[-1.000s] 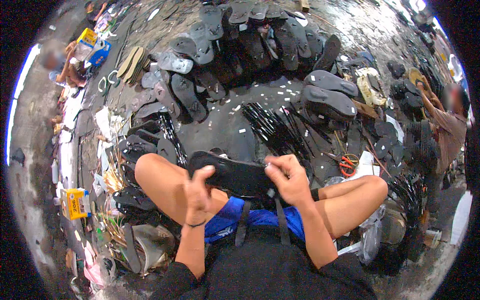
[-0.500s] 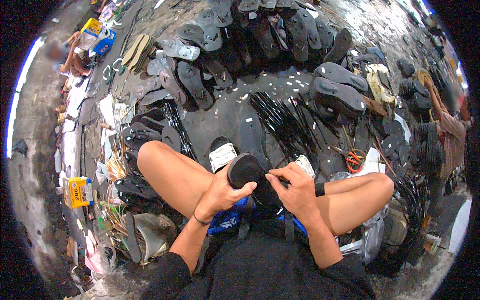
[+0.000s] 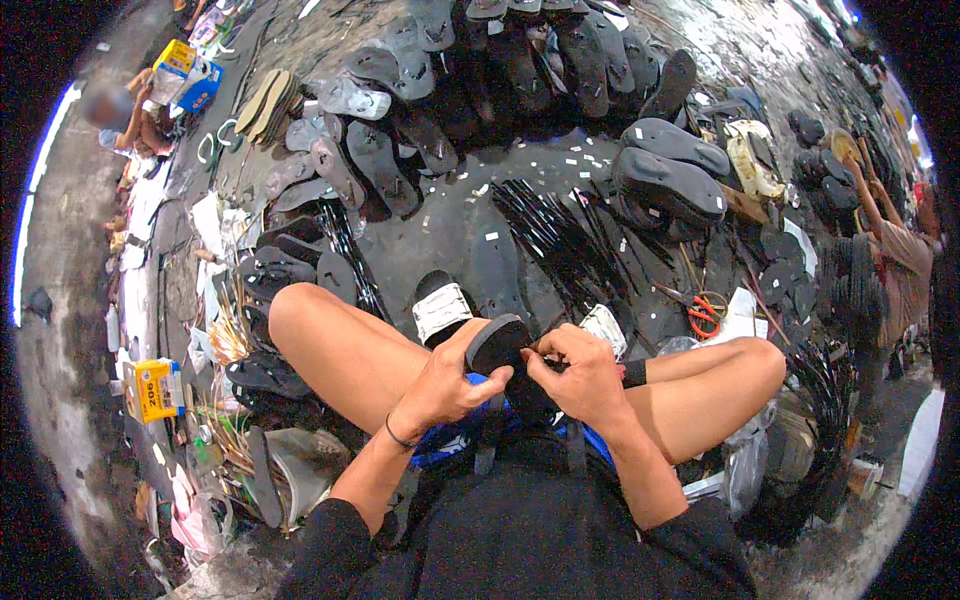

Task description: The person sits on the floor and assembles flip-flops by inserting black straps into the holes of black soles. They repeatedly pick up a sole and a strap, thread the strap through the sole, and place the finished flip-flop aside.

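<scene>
Your left hand (image 3: 440, 388) clamps a black sole (image 3: 498, 350), its rounded end facing away, above your lap. Your right hand (image 3: 580, 370) has thumb and forefinger together at the sole's right edge; anything pinched is too small to tell. On the floor (image 3: 435, 225) beyond: glossy black strips (image 3: 540, 235), orange-handled tool (image 3: 703, 318).

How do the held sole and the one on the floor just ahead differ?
The held sole is tilted up, gripped by the left hand; the floor sole lies flat. A small white tag sits near the floor sole's far end; none shows on the held sole's raised end. Both are dark, with rounded ends.
</scene>
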A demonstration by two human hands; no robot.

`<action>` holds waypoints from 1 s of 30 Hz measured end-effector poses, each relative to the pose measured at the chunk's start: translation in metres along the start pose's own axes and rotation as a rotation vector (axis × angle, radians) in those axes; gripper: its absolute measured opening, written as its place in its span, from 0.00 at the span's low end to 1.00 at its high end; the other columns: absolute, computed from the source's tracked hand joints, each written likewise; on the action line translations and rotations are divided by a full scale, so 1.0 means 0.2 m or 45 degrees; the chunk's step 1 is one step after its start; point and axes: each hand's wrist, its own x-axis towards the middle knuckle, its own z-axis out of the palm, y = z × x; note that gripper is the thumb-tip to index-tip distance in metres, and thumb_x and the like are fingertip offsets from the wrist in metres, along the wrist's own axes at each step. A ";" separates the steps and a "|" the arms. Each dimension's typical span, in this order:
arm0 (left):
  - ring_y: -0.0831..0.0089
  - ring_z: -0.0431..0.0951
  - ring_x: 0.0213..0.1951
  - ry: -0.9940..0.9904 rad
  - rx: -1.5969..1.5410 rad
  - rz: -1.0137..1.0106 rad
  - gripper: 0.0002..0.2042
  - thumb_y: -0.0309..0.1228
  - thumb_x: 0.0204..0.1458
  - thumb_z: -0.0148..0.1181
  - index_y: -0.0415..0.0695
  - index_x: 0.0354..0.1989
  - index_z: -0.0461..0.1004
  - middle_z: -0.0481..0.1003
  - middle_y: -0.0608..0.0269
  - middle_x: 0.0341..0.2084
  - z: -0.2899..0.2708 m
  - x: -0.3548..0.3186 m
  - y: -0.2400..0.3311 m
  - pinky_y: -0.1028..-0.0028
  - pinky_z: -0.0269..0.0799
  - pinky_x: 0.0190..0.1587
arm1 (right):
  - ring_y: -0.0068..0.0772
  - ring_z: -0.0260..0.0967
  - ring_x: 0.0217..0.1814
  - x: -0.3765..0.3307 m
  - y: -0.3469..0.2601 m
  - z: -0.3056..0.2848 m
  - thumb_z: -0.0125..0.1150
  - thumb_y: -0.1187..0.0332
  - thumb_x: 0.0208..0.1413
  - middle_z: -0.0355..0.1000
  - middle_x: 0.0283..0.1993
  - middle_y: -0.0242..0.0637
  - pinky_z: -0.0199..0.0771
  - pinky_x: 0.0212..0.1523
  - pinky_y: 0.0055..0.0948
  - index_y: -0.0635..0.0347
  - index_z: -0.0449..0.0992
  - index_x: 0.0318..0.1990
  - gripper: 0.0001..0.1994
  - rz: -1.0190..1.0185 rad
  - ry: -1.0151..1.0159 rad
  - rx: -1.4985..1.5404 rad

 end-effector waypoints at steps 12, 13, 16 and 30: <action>0.61 0.77 0.50 -0.090 0.005 0.040 0.26 0.27 0.49 0.66 0.39 0.58 0.69 0.75 0.54 0.47 -0.02 0.02 0.01 0.67 0.71 0.55 | 0.37 0.72 0.28 -0.06 0.02 -0.05 0.70 0.75 0.48 0.73 0.28 0.39 0.70 0.30 0.32 0.63 0.82 0.38 0.08 -0.032 0.024 0.038; 0.61 0.76 0.50 -0.099 0.039 0.086 0.26 0.27 0.49 0.66 0.39 0.59 0.69 0.75 0.54 0.47 -0.02 0.02 0.01 0.67 0.71 0.55 | 0.38 0.72 0.29 -0.05 0.03 -0.04 0.70 0.75 0.48 0.73 0.28 0.39 0.70 0.30 0.32 0.63 0.82 0.38 0.08 -0.016 0.041 0.005; 0.60 0.77 0.49 -0.114 0.037 0.001 0.25 0.28 0.50 0.66 0.38 0.57 0.70 0.75 0.52 0.47 -0.01 0.03 0.01 0.67 0.71 0.54 | 0.39 0.73 0.30 -0.06 0.04 -0.01 0.70 0.75 0.47 0.74 0.29 0.41 0.71 0.31 0.32 0.62 0.82 0.39 0.10 0.091 0.197 0.035; 0.71 0.76 0.48 0.060 -0.458 -0.116 0.23 0.24 0.52 0.64 0.37 0.59 0.70 0.77 0.60 0.47 0.00 0.08 0.01 0.71 0.72 0.54 | 0.28 0.75 0.41 0.00 0.09 -0.10 0.71 0.70 0.54 0.76 0.39 0.37 0.77 0.41 0.27 0.63 0.69 0.50 0.20 0.488 -0.068 0.632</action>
